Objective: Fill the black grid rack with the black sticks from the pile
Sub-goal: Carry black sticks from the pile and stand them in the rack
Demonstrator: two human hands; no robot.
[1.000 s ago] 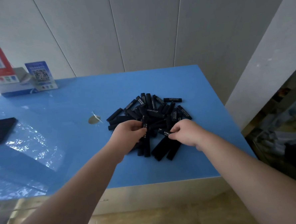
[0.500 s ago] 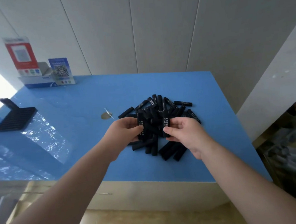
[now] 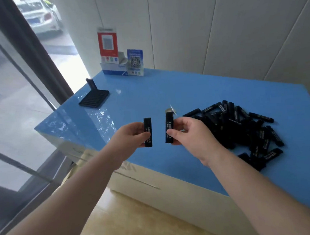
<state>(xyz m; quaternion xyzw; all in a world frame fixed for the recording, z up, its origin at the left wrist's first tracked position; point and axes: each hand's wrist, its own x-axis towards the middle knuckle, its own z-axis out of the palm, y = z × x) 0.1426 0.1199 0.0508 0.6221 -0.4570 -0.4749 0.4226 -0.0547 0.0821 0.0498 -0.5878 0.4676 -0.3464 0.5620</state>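
Sticks (image 3: 242, 128) heaped near right edge of blue table (image 3: 167, 91), two lifted clear.

Left hand (image 3: 131, 137) curled round one upright stick (image 3: 148, 132); right hand (image 3: 189, 133) pinching another upright stick (image 3: 169, 129), both raised above front edge, just beside each other, apart. Black grid rack (image 3: 95, 99) lying at far left corner, one stick standing (image 3: 90, 84) at its back end. Red sign (image 3: 108, 44), blue QR card (image 3: 135, 62) propped against wall at back edge.
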